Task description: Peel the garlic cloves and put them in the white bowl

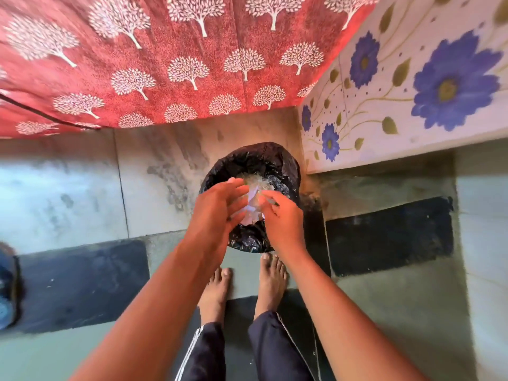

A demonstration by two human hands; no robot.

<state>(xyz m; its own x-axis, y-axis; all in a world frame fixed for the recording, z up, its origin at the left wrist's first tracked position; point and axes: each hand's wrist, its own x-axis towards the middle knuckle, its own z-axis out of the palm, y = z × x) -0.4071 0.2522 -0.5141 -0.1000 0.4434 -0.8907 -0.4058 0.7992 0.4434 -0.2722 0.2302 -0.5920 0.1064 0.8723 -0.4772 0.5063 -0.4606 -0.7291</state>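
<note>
A lined bin (248,199) stands on the floor (82,202) at the centre, in the corner where a hanging cloth (165,64) at 11 o'clock meets a wall (412,78) at 2 o'clock. Both hands hover over the bin's mouth, the left hand (214,204) at its 9 o'clock side, the right hand (280,215) at 3 o'clock, with pale scraps (254,200) between them. Two bare feet (270,281) stand at the bin's 6 o'clock.

A glossy, crinkled black plastic liner (277,163) is seen over the bin. White papery scraps (254,192) are noted inside it. The red tree-print curtain (165,59) appears as matt cloth. The floor (68,193) is dull, smudged stone.
</note>
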